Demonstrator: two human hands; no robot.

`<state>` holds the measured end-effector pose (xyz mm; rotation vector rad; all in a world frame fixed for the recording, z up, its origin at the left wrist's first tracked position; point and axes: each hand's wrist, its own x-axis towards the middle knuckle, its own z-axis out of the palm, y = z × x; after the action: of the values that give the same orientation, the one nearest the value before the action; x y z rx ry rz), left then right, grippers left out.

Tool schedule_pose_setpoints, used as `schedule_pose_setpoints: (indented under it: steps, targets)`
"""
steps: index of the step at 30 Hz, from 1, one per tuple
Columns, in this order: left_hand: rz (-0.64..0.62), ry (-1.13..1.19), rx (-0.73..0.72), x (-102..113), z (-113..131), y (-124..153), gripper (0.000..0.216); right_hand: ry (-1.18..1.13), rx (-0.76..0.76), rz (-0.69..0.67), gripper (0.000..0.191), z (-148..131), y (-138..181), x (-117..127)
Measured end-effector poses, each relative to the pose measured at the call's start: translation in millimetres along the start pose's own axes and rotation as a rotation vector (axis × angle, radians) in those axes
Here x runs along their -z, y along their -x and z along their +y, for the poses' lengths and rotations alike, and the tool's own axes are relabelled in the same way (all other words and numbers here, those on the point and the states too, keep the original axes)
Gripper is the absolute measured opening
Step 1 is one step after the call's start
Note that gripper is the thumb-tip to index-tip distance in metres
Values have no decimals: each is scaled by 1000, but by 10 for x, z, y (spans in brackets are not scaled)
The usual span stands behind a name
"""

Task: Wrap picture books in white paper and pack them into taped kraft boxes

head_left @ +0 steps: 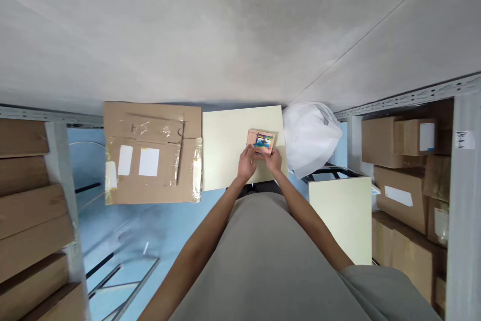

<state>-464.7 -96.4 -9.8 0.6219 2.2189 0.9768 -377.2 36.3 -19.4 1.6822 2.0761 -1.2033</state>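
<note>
"Toward the right edge of the surface (pixel 225 150), what do we hold?"
"Our pink piece (pixel 262 141), just beyond our fingers (pixel 248 150): left hand (pixel 246 165) pinching its near left corner, right hand (pixel 274 162) its near right, neither nearer."

The small, flat, rectangular peach-pink item with a multicoloured picture panel (pixel 264 141) was tilted slightly clockwise, picture side up, over the pale cream rectangular desk (pixel 224 146), its near corners held by the left hand (pixel 246 165) and right hand (pixel 274 161).
</note>
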Motion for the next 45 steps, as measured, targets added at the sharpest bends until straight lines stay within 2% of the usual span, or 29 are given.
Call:
schedule_pose_setpoints:
  steps: [4,9,15,20,23,26,29,34,38,41,43,45]
  targets:
    - [52,35,91,39,-50,-12,56,-106,-60,97,20,36,46,-88]
    - [-30,83,-26,83,-74,-1,49,-157,-113,140,20,114,200,-205]
    - [-190,188,-110,-15,-34,234,30,-221,-77,195,24,267,532,-348]
    - [-79,193,-82,56,-93,312,31,-289,-22,254,19,333,774,-364]
    - [-77,253,-112,162,-125,298,34,-328,26,309,20,299,846,-266]
    - [-70,261,-157,241,-65,328,41,-394,82,341,23,257,887,-74]
    - [-37,247,-242,260,116,402,52,-498,165,278,26,292,962,196]
    - [-132,205,-478,132,550,541,57,-510,341,220,32,634,1249,736]
    - [-326,144,-484,-118,883,633,46,-519,337,241,38,1112,1599,1256]
    - [-486,126,-510,-396,1185,713,46,-549,335,254,38,1524,1919,1694]
    - [-656,123,-516,-625,1433,804,39,-616,327,280,40,1811,2144,1981]
    - [-884,132,-485,-881,1703,948,37,-735,316,370,43,2118,2364,2240]
